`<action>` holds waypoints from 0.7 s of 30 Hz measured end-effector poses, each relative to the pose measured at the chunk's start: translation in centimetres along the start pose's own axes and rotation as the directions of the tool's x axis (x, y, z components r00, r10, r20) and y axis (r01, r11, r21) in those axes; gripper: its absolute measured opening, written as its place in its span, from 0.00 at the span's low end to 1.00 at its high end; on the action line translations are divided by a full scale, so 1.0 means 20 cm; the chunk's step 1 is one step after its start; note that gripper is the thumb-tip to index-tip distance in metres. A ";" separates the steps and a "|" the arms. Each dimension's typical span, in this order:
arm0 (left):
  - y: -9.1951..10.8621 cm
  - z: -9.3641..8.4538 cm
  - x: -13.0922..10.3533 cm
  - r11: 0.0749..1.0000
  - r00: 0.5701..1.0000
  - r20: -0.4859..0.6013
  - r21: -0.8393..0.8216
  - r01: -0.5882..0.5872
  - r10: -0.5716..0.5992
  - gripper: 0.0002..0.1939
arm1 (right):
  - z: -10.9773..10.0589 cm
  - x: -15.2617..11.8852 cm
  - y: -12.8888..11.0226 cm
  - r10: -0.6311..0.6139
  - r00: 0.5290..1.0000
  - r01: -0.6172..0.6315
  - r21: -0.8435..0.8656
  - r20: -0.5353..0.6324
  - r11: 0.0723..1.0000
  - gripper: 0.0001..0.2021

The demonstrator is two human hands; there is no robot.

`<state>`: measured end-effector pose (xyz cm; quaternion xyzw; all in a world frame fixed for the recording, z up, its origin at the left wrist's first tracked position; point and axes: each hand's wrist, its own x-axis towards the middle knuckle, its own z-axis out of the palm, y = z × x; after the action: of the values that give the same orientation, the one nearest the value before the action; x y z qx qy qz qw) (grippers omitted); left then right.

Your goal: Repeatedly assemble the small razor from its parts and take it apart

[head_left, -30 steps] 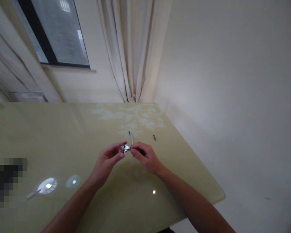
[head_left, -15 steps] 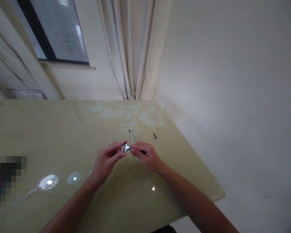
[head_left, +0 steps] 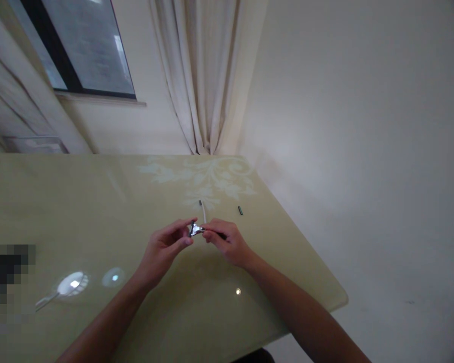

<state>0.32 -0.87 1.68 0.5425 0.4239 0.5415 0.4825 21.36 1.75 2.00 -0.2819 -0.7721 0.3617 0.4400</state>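
Above the table, both hands meet on a small razor (head_left: 195, 230) with a shiny silver neck and a dark head turned to the left. My left hand (head_left: 166, 245) pinches the ends of the dark head between thumb and forefinger. The fingers of my right hand (head_left: 227, 242) are closed round its dark handle, which they mostly hide. Just beyond the hands lies a thin white stick (head_left: 204, 213) with a small dark end; its near part is hidden. A small dark oblong piece, like a razor cartridge (head_left: 240, 210), rests farther right.
The glossy pale green table (head_left: 302, 262) has a rounded near right corner and a white floral pattern at the back. A white cable (head_left: 47, 301) lies at the left beside a pixelated dark area. Curtains (head_left: 204, 75), a window and a wall stand beyond.
The whole view has shifted slightly. My hands keep their grip on the razor, whose head is turned a little differently, with the left fingers slightly lower on it.
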 end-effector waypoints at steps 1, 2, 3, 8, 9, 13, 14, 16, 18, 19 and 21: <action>0.00 0.00 0.00 1.000 1.000 -0.007 -0.009 -0.002 0.002 0.23 | 0.00 0.00 0.00 -0.008 1.000 0.008 -0.015 -0.008 1.000 0.19; -0.01 0.00 0.00 1.000 1.000 -0.013 -0.016 -0.006 0.006 0.22 | 0.00 0.00 -0.01 -0.014 1.000 0.014 -0.025 -0.015 1.000 0.19; -0.01 0.00 0.00 1.000 1.000 -0.015 -0.025 -0.009 0.008 0.21 | 0.00 0.00 -0.01 -0.017 1.000 0.016 -0.028 -0.019 0.999 0.19; -0.03 0.00 0.00 0.999 1.000 -0.014 -0.050 -0.010 0.009 0.20 | 0.00 0.00 -0.01 -0.009 1.000 0.009 -0.002 -0.017 1.000 0.17; -0.03 -0.01 0.00 0.999 1.000 -0.011 -0.050 -0.012 0.012 0.20 | 0.00 0.00 -0.01 -0.012 1.000 0.012 -0.001 -0.017 1.000 0.17; -0.04 0.00 0.00 0.998 1.000 -0.016 -0.057 -0.006 0.005 0.20 | 0.00 0.00 -0.01 -0.035 0.999 0.035 -0.002 -0.020 0.999 0.16; -0.04 0.00 0.00 0.998 1.000 -0.018 -0.058 0.003 -0.004 0.20 | -0.01 0.00 -0.01 -0.038 0.999 0.038 0.002 -0.020 0.999 0.16; -0.04 0.00 0.00 0.998 1.000 -0.016 -0.057 0.020 -0.021 0.20 | -0.01 0.00 -0.02 -0.033 0.999 0.033 0.012 -0.015 0.999 0.16; -0.04 0.00 0.00 0.998 1.000 -0.015 -0.056 0.021 -0.022 0.20 | -0.01 0.00 -0.02 -0.029 1.000 0.029 0.026 -0.011 0.999 0.16; -0.04 0.00 0.00 0.998 1.000 -0.017 -0.055 0.017 -0.018 0.20 | -0.01 0.00 -0.02 -0.028 1.000 0.028 0.030 -0.010 0.999 0.16; -0.03 0.01 0.00 0.999 1.000 -0.019 -0.049 0.003 -0.004 0.19 | -0.01 0.00 -0.02 -0.027 1.000 0.027 0.029 -0.013 0.999 0.17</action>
<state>0.48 -0.83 1.05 0.5244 0.4160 0.5562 0.4925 21.50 1.58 2.47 -0.2673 -0.7675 0.3654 0.4538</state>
